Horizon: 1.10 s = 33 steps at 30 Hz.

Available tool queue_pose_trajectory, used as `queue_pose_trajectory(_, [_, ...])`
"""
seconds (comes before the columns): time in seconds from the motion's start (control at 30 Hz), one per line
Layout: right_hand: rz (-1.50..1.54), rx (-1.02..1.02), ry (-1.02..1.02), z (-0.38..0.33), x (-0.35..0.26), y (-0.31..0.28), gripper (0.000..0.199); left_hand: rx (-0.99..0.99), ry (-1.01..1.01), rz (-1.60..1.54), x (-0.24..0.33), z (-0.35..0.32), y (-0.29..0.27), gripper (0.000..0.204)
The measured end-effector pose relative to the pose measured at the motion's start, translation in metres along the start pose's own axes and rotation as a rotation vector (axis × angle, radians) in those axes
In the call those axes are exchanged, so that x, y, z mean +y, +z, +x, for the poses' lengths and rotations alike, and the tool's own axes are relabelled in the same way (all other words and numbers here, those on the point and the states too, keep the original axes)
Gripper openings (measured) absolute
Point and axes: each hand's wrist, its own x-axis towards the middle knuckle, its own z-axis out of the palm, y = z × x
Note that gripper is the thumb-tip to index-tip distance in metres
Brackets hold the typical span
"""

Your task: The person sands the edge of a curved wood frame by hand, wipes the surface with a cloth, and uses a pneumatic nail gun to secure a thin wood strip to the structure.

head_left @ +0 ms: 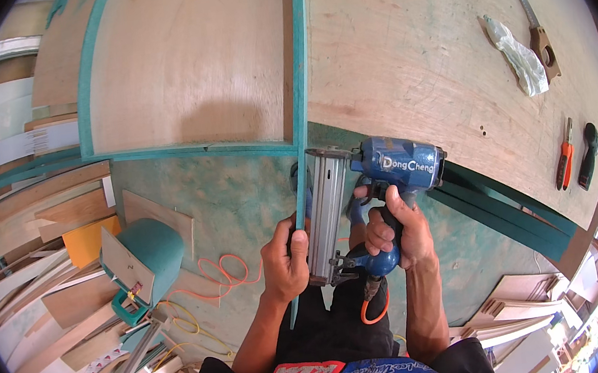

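My right hand (395, 231) grips the handle of a blue pneumatic nail gun (399, 165) with a silver magazine (327, 212). An orange air hose (374, 310) hangs from its base. The gun's nose meets a long teal edging strip (300, 113) that runs along the right edge of a plywood panel (184, 67). My left hand (286, 253) pinches the lower free end of this strip, just left of the magazine. The panel has teal edging along its left and bottom sides too.
A large plywood worktable (430, 49) holds a handsaw (533, 23), a crumpled white plastic bag (522, 57), an orange-handled screwdriver (564, 158) and a black-handled tool (587, 156). Teal strips (506, 212) lie at the table edge. Offcuts and boards (42, 235) pile at left, with a teal curved piece (149, 253).
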Motion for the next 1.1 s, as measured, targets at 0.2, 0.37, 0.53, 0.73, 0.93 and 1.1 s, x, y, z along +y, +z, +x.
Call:
queue_pose_trajectory(0.2, [0.043,0.012,-0.007,-0.002,0.001,0.003,0.051,-0.006,0.016,0.010,-0.003,0.001,-0.001,0.038])
queue_pose_trajectory(0.37, [0.011,0.007,0.000,-0.001,0.004,-0.003,0.056,0.055,0.066,0.000,0.000,0.003,0.007,0.040])
queue_pose_trajectory(0.53, [-0.005,-0.002,-0.016,-0.002,0.003,0.000,0.056,0.071,0.079,0.003,-0.001,0.003,0.008,0.039])
queue_pose_trajectory(0.73, [-0.014,0.012,-0.001,-0.001,0.001,0.002,0.054,-0.004,0.003,-0.002,0.000,0.001,0.001,0.035])
queue_pose_trajectory(0.93, [-0.016,0.023,0.001,-0.002,0.002,0.002,0.052,-0.023,0.002,0.015,-0.002,0.002,0.000,0.035])
queue_pose_trajectory(1.1, [-0.081,0.024,-0.018,-0.002,0.000,0.000,0.049,0.026,0.053,0.013,0.009,0.006,0.003,0.035])
